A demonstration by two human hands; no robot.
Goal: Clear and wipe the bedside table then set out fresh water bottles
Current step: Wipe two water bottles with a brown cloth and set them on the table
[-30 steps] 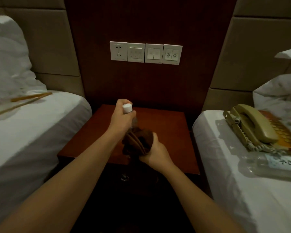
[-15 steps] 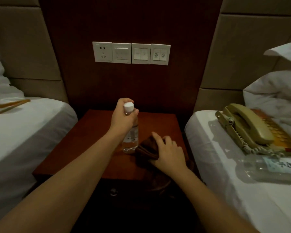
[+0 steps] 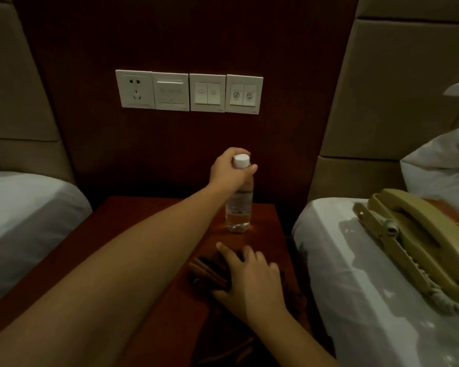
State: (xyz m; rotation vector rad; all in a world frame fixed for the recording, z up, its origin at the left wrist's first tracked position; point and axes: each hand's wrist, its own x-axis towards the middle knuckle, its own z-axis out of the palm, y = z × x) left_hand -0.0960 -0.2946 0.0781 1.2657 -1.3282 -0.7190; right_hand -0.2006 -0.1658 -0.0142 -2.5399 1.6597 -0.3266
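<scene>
A clear water bottle [image 3: 238, 210] with a white cap stands upright at the back right of the reddish-brown bedside table [image 3: 133, 234]. My left hand [image 3: 229, 172] grips the bottle round its neck, just under the cap. A crumpled brown cloth [image 3: 210, 270] lies on the table's right front part. My right hand [image 3: 252, 282] rests on that cloth with its fingers spread flat, covering most of it.
White-sheeted beds flank the table, one on the left [image 3: 24, 221] and one on the right [image 3: 368, 300]. A beige telephone [image 3: 419, 239] lies on the right bed. A row of white switch and socket plates [image 3: 188, 91] sits on the dark wall panel behind.
My left hand carried the bottle back and to the right and stood it on the table. My right hand laid the bunched cloth down and flattened over it. The view moved closer.
</scene>
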